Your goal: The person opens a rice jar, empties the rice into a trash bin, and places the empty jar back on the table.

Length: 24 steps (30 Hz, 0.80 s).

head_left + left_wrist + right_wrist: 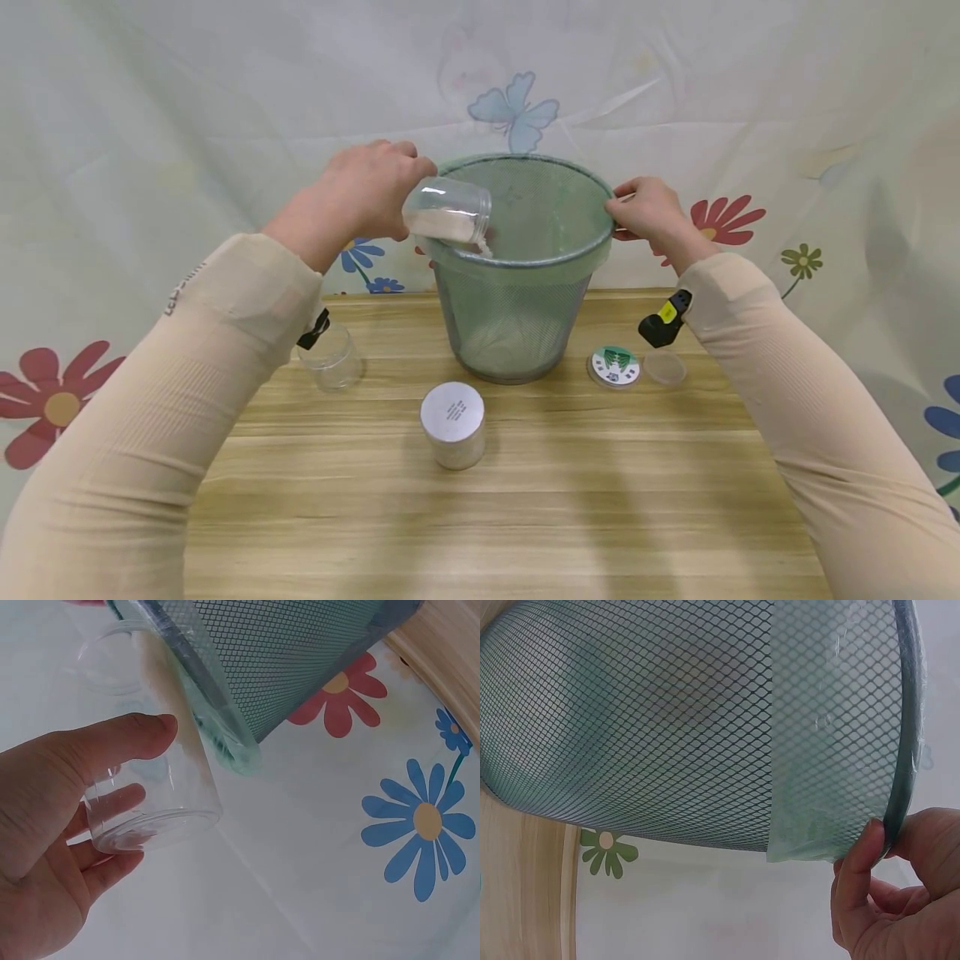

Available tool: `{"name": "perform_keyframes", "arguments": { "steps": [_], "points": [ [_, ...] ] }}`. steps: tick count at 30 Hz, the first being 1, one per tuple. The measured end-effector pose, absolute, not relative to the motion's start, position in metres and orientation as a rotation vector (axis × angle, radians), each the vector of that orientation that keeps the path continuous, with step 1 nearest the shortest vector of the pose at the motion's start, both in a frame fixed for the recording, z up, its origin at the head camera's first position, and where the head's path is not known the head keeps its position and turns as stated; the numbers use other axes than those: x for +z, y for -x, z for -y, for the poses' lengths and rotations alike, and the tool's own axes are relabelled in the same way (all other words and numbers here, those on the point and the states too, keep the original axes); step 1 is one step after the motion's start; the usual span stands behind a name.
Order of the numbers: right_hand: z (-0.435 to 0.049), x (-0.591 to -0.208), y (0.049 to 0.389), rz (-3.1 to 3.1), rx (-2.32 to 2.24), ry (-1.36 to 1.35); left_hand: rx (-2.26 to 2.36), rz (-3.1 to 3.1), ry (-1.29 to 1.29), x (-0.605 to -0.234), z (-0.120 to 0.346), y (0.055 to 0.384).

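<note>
In the head view my left hand (371,187) grips a clear plastic jar (448,208) tipped on its side, its mouth over the left rim of a mesh wastebasket (517,308). Pale powder or fine grains lie along the jar's lower wall, and a little spills at its lip. Thumb and fingers wrap the jar (154,772) near its base in the left wrist view. A thin green bag lines the basket and folds over its rim. My right hand (648,212) pinches the rim and bag at the right side, thumb and finger on either side (900,892).
On the wooden table (525,517) a lidded jar (453,425) with a white top stands in front of the basket. A clear glass (333,362) is at the left. A round printed lid (615,367) and a clear disc (665,367) lie right of the basket. A flowered curtain hangs behind.
</note>
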State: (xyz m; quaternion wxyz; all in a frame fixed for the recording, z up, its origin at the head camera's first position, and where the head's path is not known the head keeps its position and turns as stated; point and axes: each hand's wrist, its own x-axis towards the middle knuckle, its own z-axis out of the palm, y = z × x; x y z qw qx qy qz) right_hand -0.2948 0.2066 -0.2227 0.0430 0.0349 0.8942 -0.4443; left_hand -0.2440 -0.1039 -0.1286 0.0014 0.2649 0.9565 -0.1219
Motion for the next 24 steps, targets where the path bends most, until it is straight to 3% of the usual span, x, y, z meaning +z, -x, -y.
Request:
{"name": "perform_keyframes", "arguments": {
  "steps": [24],
  "points": [
    [-0.2068, -0.2224, 0.2947, -2.755, -1.334, -0.104, -0.366, -3.048, -0.942, -0.127, 0.0944, 0.2431]
  ]
}}
